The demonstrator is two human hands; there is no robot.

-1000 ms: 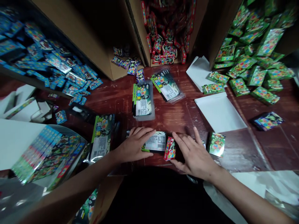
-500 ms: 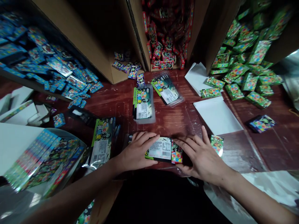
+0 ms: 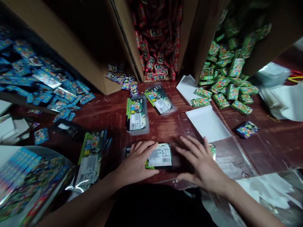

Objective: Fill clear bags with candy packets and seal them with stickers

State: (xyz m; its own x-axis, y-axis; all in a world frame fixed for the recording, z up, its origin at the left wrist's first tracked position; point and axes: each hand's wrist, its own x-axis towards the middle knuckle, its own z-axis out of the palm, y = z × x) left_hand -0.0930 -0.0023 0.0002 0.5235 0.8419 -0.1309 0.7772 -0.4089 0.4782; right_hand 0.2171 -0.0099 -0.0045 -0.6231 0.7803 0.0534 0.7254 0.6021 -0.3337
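Surface (image 3: 279,148) carries several labelled packs (image 3: 137,118), perhaps done. Right hand (image 3: 202,165) apart from them, fingers spread, without load. Left hand (image 3: 137,164) clamped across black-green pack (image 3: 163,154) near front edge. Many loose red cartons (image 3: 156,76) remain; much seems left.

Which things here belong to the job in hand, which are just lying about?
Likely the job: labelled package, under left hand; right hand, open beside it; probably red boxes, green boxes, blue boxes.

Seemingly lying about: white sheets; white carton pieces.
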